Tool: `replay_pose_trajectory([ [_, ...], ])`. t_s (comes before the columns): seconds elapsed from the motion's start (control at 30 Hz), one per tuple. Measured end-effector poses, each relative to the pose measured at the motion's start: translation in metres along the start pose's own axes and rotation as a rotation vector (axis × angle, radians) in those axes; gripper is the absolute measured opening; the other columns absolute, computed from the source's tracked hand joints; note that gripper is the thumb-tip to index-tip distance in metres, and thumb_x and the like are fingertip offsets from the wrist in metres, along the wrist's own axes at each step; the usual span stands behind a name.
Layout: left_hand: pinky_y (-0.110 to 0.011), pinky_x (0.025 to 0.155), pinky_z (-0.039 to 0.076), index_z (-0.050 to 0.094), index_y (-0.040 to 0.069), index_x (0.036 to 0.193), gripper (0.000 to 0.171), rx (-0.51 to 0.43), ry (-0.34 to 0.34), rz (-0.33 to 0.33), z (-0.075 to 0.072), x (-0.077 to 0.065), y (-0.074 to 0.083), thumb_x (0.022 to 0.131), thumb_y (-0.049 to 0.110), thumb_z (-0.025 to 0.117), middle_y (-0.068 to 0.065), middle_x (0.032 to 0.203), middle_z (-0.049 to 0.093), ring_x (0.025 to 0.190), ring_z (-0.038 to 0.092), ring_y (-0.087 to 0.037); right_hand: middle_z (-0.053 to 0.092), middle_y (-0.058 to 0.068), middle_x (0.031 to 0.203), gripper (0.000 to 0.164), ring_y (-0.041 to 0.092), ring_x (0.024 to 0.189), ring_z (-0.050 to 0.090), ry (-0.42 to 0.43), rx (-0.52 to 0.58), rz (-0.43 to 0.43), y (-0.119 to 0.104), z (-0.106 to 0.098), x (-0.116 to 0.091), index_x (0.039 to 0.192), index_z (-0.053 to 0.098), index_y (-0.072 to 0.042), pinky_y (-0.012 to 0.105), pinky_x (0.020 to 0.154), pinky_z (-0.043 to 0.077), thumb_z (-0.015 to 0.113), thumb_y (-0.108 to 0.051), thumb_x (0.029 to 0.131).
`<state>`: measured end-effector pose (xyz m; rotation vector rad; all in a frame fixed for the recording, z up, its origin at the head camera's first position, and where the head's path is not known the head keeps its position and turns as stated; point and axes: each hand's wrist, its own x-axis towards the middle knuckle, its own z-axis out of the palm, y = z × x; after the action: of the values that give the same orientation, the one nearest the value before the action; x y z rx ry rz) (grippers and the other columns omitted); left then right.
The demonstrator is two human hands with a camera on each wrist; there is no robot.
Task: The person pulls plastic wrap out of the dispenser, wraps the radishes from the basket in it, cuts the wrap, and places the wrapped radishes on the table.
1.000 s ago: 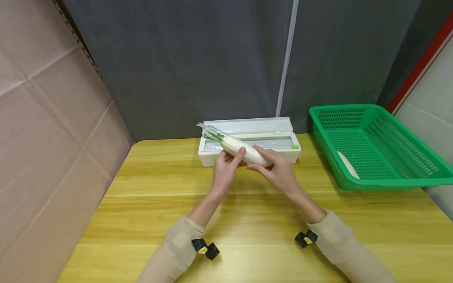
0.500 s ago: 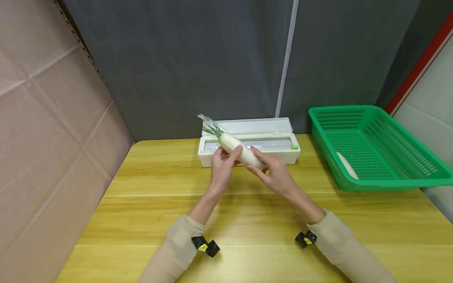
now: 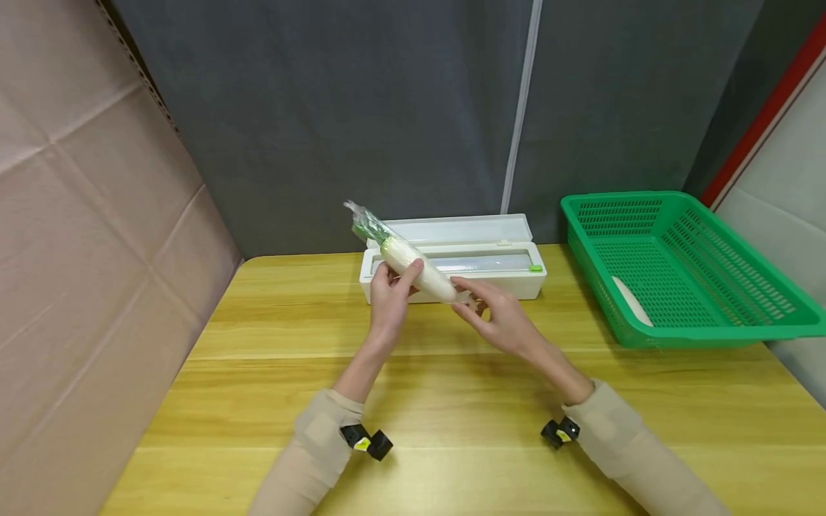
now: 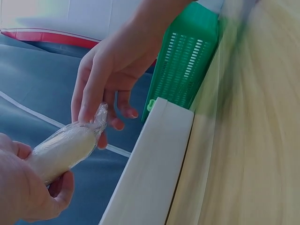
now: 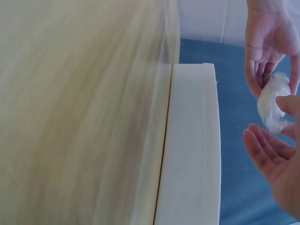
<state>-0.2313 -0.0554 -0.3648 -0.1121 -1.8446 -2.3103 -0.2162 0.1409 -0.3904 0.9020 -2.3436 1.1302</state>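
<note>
A white daikon radish [image 3: 400,252] with green leaf stubs is wrapped in clear plastic wrap, its leafy end up and to the left. My left hand [image 3: 390,308] grips it around the middle, thumb on top. At the lower tip my right hand [image 3: 503,319] pinches the bunched plastic wrap [image 4: 101,115] between forefinger and thumb, its other fingers loosely bent. Behind and below the radish stands a white wrap dispenser box [image 3: 519,287], lid raised, with a roll of film [image 3: 484,263] inside and a green slider [image 3: 535,268] at its right.
To the right, a green slotted basket [image 3: 723,334] stands on the wooden table [image 3: 271,401], with a second white radish [image 3: 632,301] against its near left side. A dark grey curtain [image 3: 323,107] hangs behind the table. A pale padded wall [image 3: 97,251] rises at the left.
The radish has shifted left in my left hand and its leafy end has risen. My right hand has slipped from the radish's lower body to the wrap beyond its tip.
</note>
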Motion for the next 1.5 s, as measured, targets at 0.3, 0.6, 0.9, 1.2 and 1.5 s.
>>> replay_pose_trajectory([
  [0.3, -0.029, 0.082, 0.052, 0.051, -0.005, 0.127, 0.042, 0.048, 0.019, 0.014, -0.015, 0.006, 0.001, 0.097, 0.019, 0.065, -0.017, 0.114, 0.061, 0.098, 0.062, -0.02, 0.068, 0.014, 0.116, 0.044, 0.02, 0.087, 0.064, -0.041, 0.011, -0.001, 0.007, -0.008, 0.005, 0.136, 0.061, 0.0, 0.035, 0.072, 0.057, 0.072, -0.008, 0.094],
  [0.6, -0.031, 0.085, 0.049, 0.05, -0.004, 0.13, 0.046, 0.109, 0.041, 0.006, -0.032, 0.011, 0.005, 0.096, 0.023, 0.063, -0.016, 0.116, 0.059, 0.1, 0.057, -0.02, 0.067, 0.015, 0.114, 0.042, 0.024, 0.09, 0.063, -0.012, -0.022, -0.032, 0.017, -0.018, 0.009, 0.133, 0.062, 0.002, 0.046, 0.073, 0.057, 0.072, -0.006, 0.093],
  [0.9, -0.032, 0.085, 0.048, 0.05, -0.004, 0.132, 0.049, 0.201, 0.047, -0.006, -0.053, 0.016, 0.008, 0.095, 0.026, 0.062, -0.016, 0.116, 0.057, 0.101, 0.055, -0.022, 0.068, 0.017, 0.111, 0.042, 0.029, 0.088, 0.063, 0.035, -0.109, -0.054, 0.032, -0.029, 0.011, 0.13, 0.063, 0.002, 0.044, 0.072, 0.056, 0.073, -0.005, 0.09],
  [1.2, -0.028, 0.078, 0.052, 0.051, -0.004, 0.131, 0.048, 0.295, 0.08, -0.015, -0.074, 0.021, 0.01, 0.095, 0.026, 0.062, -0.015, 0.11, 0.055, 0.096, 0.053, -0.022, 0.066, 0.023, 0.111, 0.04, 0.036, 0.091, 0.063, 0.068, -0.153, -0.005, 0.046, -0.04, 0.012, 0.129, 0.063, 0.003, 0.049, 0.075, 0.056, 0.073, -0.005, 0.091],
  [1.5, -0.024, 0.073, 0.05, 0.054, -0.005, 0.129, 0.046, 0.387, 0.097, -0.028, -0.096, 0.029, 0.008, 0.096, 0.026, 0.063, -0.015, 0.107, 0.053, 0.093, 0.052, -0.022, 0.064, 0.024, 0.114, 0.038, 0.039, 0.093, 0.061, 0.074, -0.173, 0.072, 0.062, -0.049, 0.009, 0.129, 0.062, 0.004, 0.055, 0.078, 0.054, 0.07, -0.007, 0.094],
])
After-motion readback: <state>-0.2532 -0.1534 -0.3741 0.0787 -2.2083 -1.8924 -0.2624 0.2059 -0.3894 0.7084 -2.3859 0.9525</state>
